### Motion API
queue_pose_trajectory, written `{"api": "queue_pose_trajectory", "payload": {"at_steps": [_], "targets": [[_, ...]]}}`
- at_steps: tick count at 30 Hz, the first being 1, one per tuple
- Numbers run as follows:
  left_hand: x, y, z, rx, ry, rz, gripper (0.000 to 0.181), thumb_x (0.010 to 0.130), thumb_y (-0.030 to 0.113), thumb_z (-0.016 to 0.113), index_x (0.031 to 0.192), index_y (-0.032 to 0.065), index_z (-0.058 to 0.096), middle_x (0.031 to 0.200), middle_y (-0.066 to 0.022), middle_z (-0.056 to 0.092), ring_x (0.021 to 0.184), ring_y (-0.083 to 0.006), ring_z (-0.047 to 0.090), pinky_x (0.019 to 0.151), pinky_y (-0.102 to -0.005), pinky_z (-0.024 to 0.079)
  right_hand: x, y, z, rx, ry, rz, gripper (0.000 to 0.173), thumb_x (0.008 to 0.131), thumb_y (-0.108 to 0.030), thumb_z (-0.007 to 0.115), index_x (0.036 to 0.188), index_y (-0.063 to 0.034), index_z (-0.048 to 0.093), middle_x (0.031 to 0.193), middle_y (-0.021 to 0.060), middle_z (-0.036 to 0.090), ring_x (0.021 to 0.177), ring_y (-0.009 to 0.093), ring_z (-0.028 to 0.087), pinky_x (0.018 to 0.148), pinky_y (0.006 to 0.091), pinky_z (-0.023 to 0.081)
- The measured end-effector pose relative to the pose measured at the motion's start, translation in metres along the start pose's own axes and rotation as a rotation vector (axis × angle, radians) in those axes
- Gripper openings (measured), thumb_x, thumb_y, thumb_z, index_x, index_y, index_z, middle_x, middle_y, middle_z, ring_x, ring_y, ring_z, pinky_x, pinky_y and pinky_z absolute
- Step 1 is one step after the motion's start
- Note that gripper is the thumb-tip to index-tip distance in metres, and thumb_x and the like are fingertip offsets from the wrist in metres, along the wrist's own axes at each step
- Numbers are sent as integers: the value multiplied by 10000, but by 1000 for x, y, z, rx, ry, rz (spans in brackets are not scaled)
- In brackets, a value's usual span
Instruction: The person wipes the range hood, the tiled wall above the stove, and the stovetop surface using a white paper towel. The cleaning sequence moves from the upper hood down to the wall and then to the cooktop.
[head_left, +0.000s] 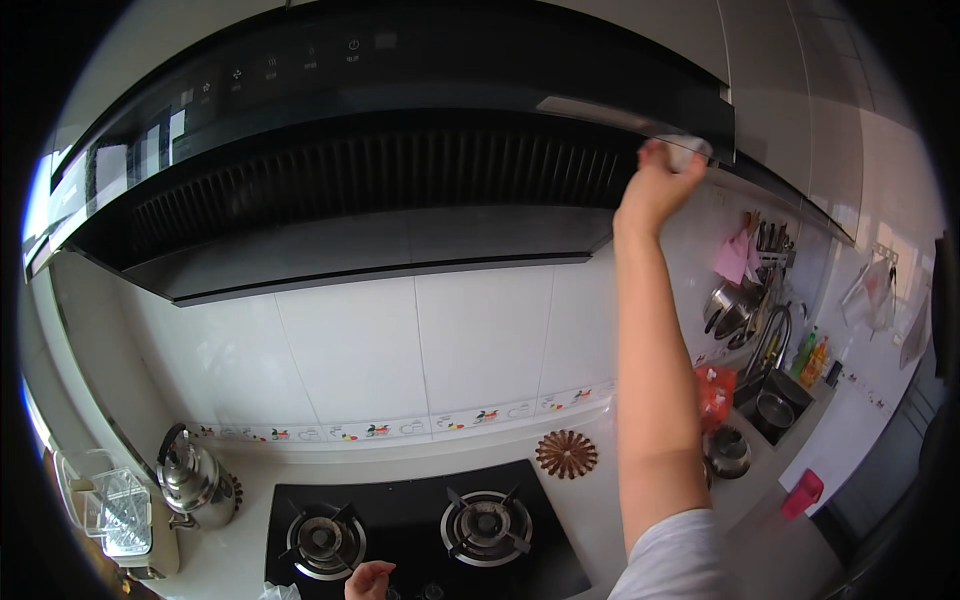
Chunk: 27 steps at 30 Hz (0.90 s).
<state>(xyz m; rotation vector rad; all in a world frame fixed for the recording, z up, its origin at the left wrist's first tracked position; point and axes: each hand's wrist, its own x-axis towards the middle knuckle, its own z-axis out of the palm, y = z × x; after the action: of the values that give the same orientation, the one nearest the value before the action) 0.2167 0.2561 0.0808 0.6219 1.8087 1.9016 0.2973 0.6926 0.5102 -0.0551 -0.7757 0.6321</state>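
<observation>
High at the right end of a black range hood (480, 67), my right hand (664, 180) grips a white cloth or wad of tissue (681, 150). It presses the wad to the hood's lower front edge, and hand and wad look blurred. My left hand (370, 581) shows only in part at the bottom edge, over the front of a black gas hob (409, 517). Its fingers are curled, and whether they hold something is hidden. The hob has a left burner (322, 538) and a right burner (486, 525). Crumpled clear plastic (279, 591) lies left of this hand.
On the left stand a steel kettle (195, 480) and a container with a clear lid (124, 517). A brown trivet (567, 454) lies right of the hob. Beyond my right arm are a red plastic bag (716, 394), a lidded pot (727, 451) and a sink (801, 397).
</observation>
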Motion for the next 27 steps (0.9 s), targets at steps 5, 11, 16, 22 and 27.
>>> {"api": "queue_pose_trajectory", "payload": {"at_steps": [5, 11, 16, 22, 27], "targets": [[4, -9, 3, -23, -55, 25, 153, 933, 26, 535, 1051, -1, 629, 997, -24, 639, 950, -99, 569, 866, -231, 440, -5, -3, 3, -270, -25, -312, 512, 872, 76, 419, 1370, 36, 308, 1454, 243, 234, 1285, 337, 407, 1020, 348, 410], [0, 12, 12, 15, -22, -63, 151, 939, 56, 549, 1049, 0, 636, 972, -20, 654, 920, -87, 584, 828, -212, 451, -38, 7, 35, -182, -264, 326, 785, 759, 171, 372, 1454, 36, 32, 1497, 283, 108, 1394, 362, 216, 1137, 376, 241], [-2, 14, 11, 24, -33, -97, 157, 936, 46, 542, 1052, -2, 635, 982, -23, 654, 927, -89, 583, 830, -212, 451, -34, -1, 21, -152, -384, 421, 596, 805, 86, 378, 1388, 12, 280, 1414, 184, 337, 1297, 293, 377, 1103, 341, 249], [-2, 6, 16, 41, -108, 17, 165, 923, 54, 546, 1047, 0, 642, 977, -34, 656, 912, -95, 586, 813, -220, 459, -7, -22, -12, -332, -214, -179, 597, 777, 156, 367, 1360, 24, 357, 1396, 195, 328, 1248, 345, 422, 1034, 351, 384], [-2, 1, 13, 70, -109, 78, 170, 925, 57, 536, 1048, 11, 645, 954, -23, 651, 867, -87, 583, 749, -212, 463, -14, 31, -12, -719, -218, -443, 576, 776, 145, 436, 1340, 37, 392, 1411, 192, 310, 1271, 403, 345, 1038, 390, 399]]}}
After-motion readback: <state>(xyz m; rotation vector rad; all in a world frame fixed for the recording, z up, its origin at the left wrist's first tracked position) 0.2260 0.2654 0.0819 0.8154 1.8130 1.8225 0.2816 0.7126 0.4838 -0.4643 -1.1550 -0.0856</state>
